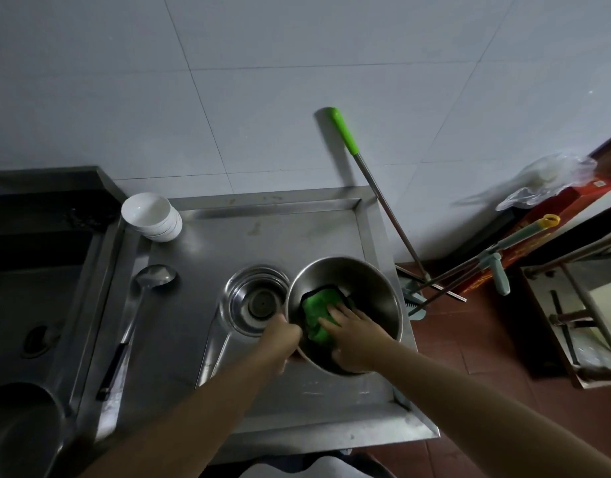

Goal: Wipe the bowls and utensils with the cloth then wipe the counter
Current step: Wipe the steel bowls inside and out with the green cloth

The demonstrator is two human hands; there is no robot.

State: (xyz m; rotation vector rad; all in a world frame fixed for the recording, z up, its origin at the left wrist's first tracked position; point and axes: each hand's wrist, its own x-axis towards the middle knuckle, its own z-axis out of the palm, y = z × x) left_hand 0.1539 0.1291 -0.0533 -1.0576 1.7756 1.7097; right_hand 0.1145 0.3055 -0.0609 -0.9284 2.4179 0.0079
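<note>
Left grip [282, 334] clamps steel bowl [345, 305] rim at 9 o'clock; right grip [354, 334], fingers flat, presses cloth [314, 317]: sweep full circles, steady.

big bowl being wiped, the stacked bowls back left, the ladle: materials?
Big bowl: looks like brushed stainless steel, grey with soft reflections. Stacked bowls: glossy white, likely glazed ceramic, possibly melamine. Ladle: shiny metal scoop and shaft, dark grip, probably plastic.

- I see a bright green cloth [316, 313], black-edged.
- Silver steel bowl [373, 284] and counter [297, 232].
- White bowls [152, 217].
- Red-brown floor [469, 339].
</note>
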